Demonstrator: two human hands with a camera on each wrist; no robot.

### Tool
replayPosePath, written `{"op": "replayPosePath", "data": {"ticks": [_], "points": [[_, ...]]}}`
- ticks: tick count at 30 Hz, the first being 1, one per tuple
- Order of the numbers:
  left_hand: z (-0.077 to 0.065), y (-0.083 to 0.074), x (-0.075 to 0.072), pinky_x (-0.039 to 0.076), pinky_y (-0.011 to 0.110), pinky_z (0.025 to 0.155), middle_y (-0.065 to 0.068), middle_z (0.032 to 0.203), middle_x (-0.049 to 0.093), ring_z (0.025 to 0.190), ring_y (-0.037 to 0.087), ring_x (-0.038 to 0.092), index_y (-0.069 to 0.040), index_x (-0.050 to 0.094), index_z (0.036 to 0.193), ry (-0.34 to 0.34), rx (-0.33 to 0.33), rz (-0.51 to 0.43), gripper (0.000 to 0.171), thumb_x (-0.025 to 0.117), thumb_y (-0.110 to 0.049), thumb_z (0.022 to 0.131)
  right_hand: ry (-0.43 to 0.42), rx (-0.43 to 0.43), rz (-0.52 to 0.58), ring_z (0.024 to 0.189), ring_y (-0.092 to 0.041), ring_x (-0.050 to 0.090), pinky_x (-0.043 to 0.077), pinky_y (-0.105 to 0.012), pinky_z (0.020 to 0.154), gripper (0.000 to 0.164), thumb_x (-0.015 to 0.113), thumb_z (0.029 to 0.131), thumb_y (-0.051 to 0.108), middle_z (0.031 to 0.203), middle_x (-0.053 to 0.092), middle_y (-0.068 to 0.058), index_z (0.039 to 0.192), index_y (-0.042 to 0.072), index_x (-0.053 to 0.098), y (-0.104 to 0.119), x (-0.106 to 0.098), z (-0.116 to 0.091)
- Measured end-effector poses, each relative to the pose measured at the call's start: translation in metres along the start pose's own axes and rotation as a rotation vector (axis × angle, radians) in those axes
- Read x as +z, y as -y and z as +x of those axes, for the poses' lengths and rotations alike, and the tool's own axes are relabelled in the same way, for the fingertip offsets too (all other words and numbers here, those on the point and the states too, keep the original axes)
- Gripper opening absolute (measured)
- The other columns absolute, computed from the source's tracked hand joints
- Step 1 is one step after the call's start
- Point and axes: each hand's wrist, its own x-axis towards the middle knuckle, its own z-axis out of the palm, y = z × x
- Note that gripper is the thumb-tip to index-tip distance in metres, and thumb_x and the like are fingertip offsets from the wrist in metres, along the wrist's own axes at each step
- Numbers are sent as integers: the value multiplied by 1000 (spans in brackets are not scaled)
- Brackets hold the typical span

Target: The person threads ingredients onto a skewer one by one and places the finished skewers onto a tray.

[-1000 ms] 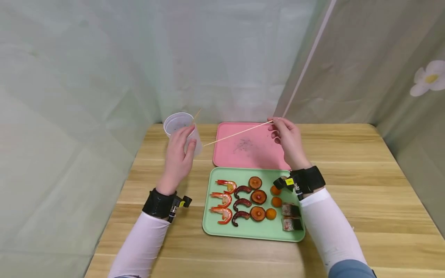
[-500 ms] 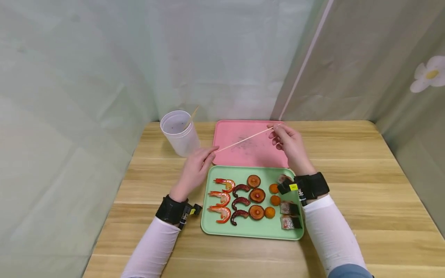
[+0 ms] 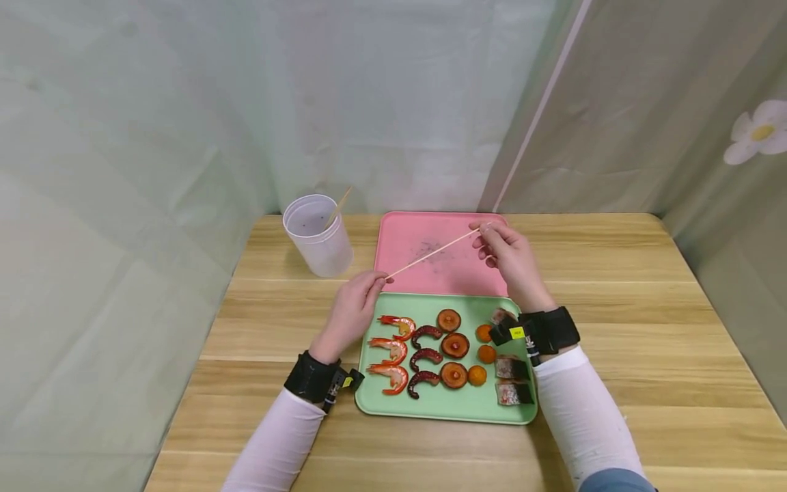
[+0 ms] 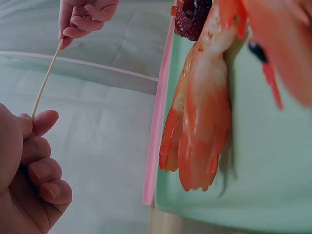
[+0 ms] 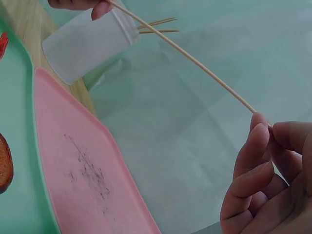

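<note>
A thin wooden skewer (image 3: pixel 432 253) spans the space between my two hands, slanting up to the right above the pink tray (image 3: pixel 399 229). My left hand (image 3: pixel 355 307) pinches its lower left end between thumb and forefinger. At the upper right end, my right hand (image 3: pixel 510 260) pinches it the same way. In the right wrist view the bare skewer (image 5: pixel 195 61) carries nothing along its length. Nearer to me lies the green tray (image 3: pixel 443 408), with rows of shrimp (image 3: pixel 389 350), octopus tentacles (image 3: pixel 425 357), mushroom caps (image 3: pixel 456 346), orange balls (image 3: pixel 487 354) and fish chunks (image 3: pixel 512 369).
A translucent plastic cup (image 3: pixel 322 249) stands at the back left, with skewers (image 5: pixel 158 23) leaning out of it. Dark marks show on the pink tray's surface. Curtains (image 3: pixel 399 102) hang behind the wooden table (image 3: pixel 633 328) and at its sides.
My left hand has come away from the cup, rightward and toward me, and has taken hold of the skewer's left end. My right hand has lowered slightly, keeping its pinch.
</note>
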Motion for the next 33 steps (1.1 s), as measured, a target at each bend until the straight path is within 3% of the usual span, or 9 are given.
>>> {"op": "replayPosePath", "data": {"ticks": [7,12,18,25,28,31,33], "points": [[-1,-2,1,58,48,88,17,114,75,96,28,71,-2,72,123,49,-20,-10,25,51,-13,114,17,14,-17,81,-16,56,44,-25,69,31,61,111,36,92,66,1,127,12,74,-3,4,1],[-1,-2,1,54,42,74,14,99,74,71,18,56,-4,71,121,79,-28,-9,24,51,-14,115,26,20,-28,82,-17,56,45,-25,70,29,61,112,35,91,66,2,126,14,75,-4,7,1],[-2,-2,1,48,38,65,13,86,69,62,13,46,-4,72,120,92,-34,5,24,51,-16,115,67,37,-74,87,-24,58,46,-28,73,36,59,112,37,94,68,1,132,9,72,-6,8,0],[-3,1,1,51,39,68,12,96,75,61,12,48,-6,72,117,89,-36,3,23,50,-14,115,118,39,-193,90,-19,63,49,-32,80,44,55,114,35,99,69,3,140,1,66,-7,-7,2],[-3,2,-1,54,42,73,12,100,76,67,17,56,-5,72,117,95,-39,-23,23,50,-13,115,112,42,-248,92,-18,64,50,-33,82,46,55,114,35,104,70,3,143,0,64,-7,-20,0],[-4,3,-2,55,44,79,14,106,76,79,23,65,-5,72,117,100,-55,-49,23,50,-12,115,96,43,-312,96,-21,65,51,-32,82,46,56,114,34,115,70,-7,145,1,63,-7,-35,-6],[-6,2,-4,53,44,77,14,103,75,79,24,63,-4,71,118,105,-77,-66,23,49,-11,115,97,58,-348,99,-23,66,53,-31,83,46,57,113,33,125,69,-15,147,3,62,-7,-43,-11]]}}
